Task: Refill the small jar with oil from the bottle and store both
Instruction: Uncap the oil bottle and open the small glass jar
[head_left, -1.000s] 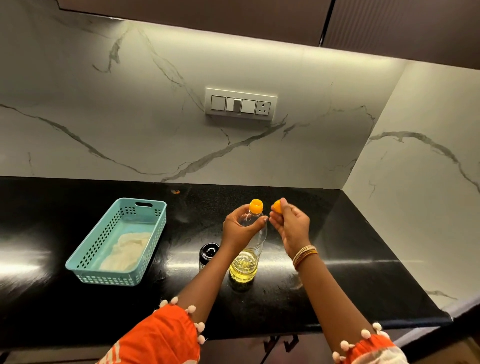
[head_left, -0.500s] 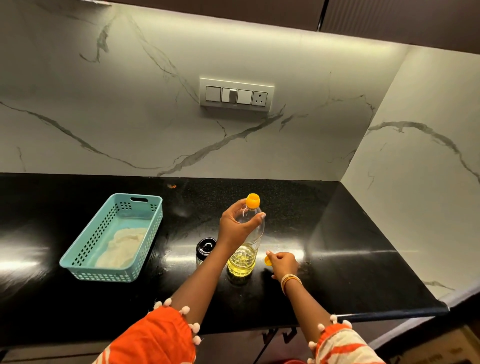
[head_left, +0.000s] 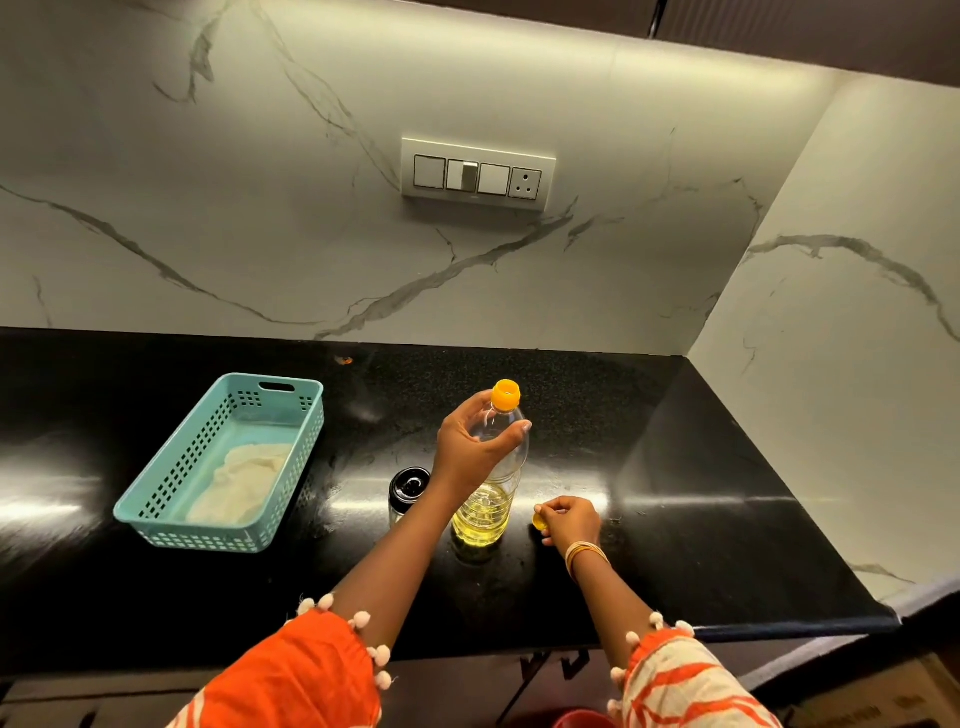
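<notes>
The left hand (head_left: 475, 447) gripped the upright bottle (head_left: 491, 486) by its shoulder on the countertop (head_left: 675, 493), the right hand (head_left: 569, 522) pinched the cap (head_left: 539, 521); the light, likely slippery plastic favoured a mid-body grip.

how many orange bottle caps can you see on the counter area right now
2. One orange cap sits on top of the oil bottle, which the left hand grips. The other cap is at the countertop, pinched by the right hand, partly hidden by fingers.
</notes>
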